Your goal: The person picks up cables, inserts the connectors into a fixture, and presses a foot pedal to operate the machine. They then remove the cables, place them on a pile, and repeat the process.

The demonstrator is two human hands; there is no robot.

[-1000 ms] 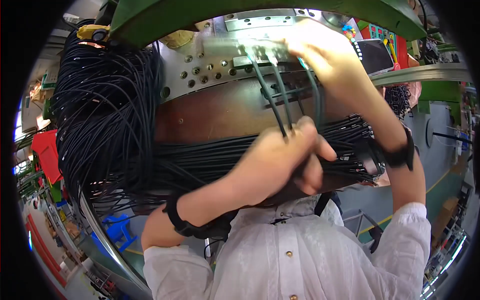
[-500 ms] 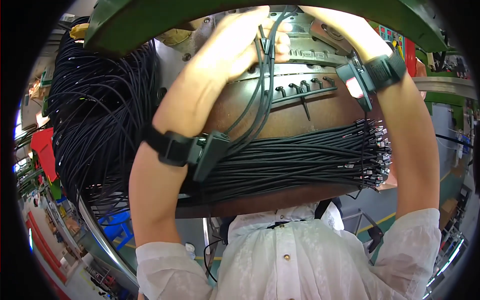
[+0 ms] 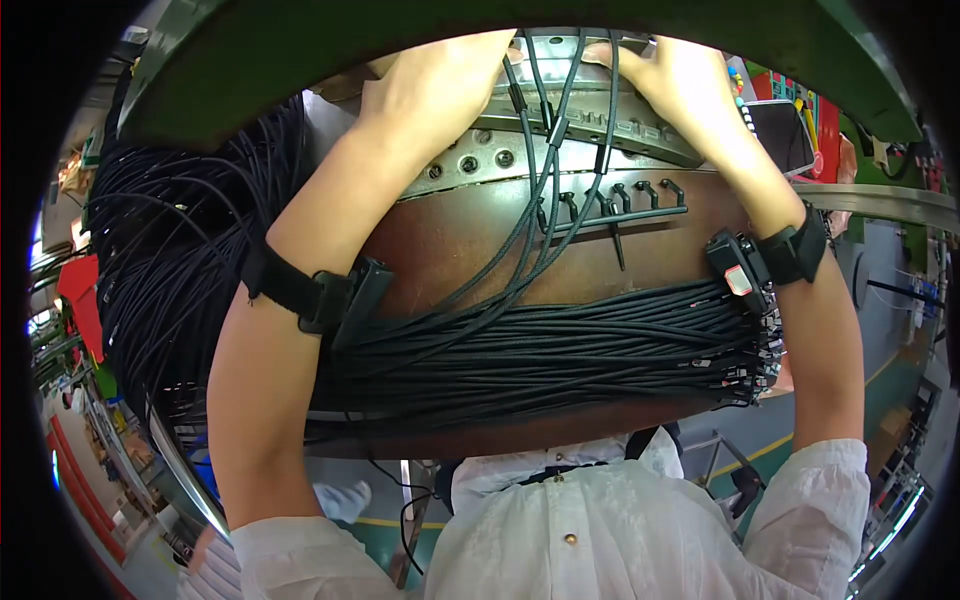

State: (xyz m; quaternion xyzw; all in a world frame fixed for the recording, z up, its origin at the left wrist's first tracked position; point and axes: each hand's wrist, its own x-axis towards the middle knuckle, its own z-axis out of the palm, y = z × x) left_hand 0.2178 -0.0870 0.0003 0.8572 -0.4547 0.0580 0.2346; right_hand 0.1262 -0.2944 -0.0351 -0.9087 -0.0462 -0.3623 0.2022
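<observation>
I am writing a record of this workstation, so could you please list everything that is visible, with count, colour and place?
cable bundle: many, black, lying flat across the brown board, ends at the right
raised cables: a few, black, running from the bundle up to the metal plate
hanging cables: a large mass, black, draped at the left
brown board: one, brown, centre
metal plate: one, grey with round holes, above the board
comb-like rack: one, black, on the board's upper right
green frame: one, green, arching over the top
wrist straps: two, black, one on each forearm
white shirt: one, bottom
left hand: at the plate's top, by the raised cables
right hand: at the plate's top right
</observation>
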